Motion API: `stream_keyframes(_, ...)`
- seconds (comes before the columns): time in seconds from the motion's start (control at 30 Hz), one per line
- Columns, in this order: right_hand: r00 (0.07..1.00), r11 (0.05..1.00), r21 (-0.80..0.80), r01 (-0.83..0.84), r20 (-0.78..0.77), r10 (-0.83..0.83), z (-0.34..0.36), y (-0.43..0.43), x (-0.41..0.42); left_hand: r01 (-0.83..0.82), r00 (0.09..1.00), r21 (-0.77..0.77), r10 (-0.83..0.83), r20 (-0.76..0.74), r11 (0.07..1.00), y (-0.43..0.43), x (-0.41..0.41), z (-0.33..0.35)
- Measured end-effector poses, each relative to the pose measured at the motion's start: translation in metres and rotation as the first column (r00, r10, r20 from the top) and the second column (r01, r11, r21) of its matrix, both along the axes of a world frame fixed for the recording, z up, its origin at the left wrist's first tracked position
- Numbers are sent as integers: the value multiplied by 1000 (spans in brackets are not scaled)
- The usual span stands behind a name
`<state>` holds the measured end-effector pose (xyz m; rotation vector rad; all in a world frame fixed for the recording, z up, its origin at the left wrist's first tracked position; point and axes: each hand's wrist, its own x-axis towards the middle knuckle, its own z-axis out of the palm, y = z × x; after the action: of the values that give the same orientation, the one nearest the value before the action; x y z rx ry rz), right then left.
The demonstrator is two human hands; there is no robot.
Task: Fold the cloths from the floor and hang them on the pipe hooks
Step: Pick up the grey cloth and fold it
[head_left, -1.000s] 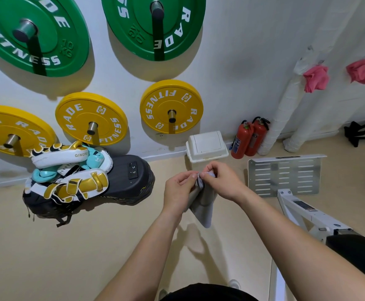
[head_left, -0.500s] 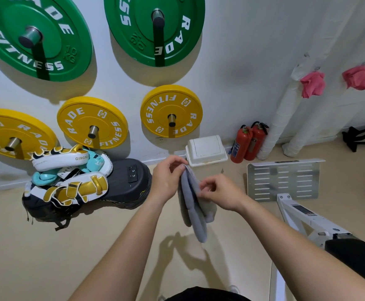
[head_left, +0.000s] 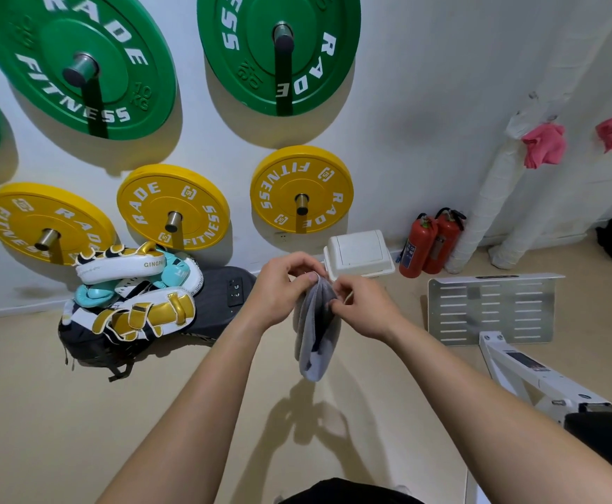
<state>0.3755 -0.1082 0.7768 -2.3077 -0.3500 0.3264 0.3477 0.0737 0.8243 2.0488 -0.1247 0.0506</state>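
- The white pipes (head_left: pixel 479 227) stand far off to the right of the grip, with two pink cloths (head_left: pixel 544 145) hanging up there. It is a long way to carry, and the fold could fall open.
- The gray cloth (head_left: pixel 315 332) hangs down in the air under the grip. It is soft and floppy, so it might slip to the floor.
- The left hand (head_left: pixel 282 289) and the right hand (head_left: pixel 364 307) both pinch its top edge. If one lets go, the layers could slide apart.
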Motion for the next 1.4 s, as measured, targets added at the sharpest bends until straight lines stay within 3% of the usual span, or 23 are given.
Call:
stream_keyframes(0.37,989,956,-284,74,-98,-106,-21,-44,4,-225,974,-32,226,7,974,32,9,-25)
stream_keyframes(0.63,967,917,-357,175,-112,-228,-20,-75,2,-294,956,-44,294,-1,955,36,16,-45)
stream_keyframes(0.77,947,910,-383,159,-202,-250,-25,-90,-1,-384,923,-11,384,-9,923,47,20,-55)
stream_keyframes(0.9,949,974,-207,98,-276,-154,-27,-99,-7,-427,902,104,432,-26,898,62,24,-69)
stream_keyframes(1.03,972,994,-105,4,-234,-28,-20,-95,-13,-503,854,161,517,-55,849,68,26,-81)
stream_keyframes(1.23,986,967,-246,-69,-166,28,-14,-90,-17,-583,799,132,595,-87,802,62,32,-80)
stream_keyframes(1.4,993,960,-272,-70,-106,43,-12,-92,-21,-611,780,121,621,-72,782,60,37,-72)
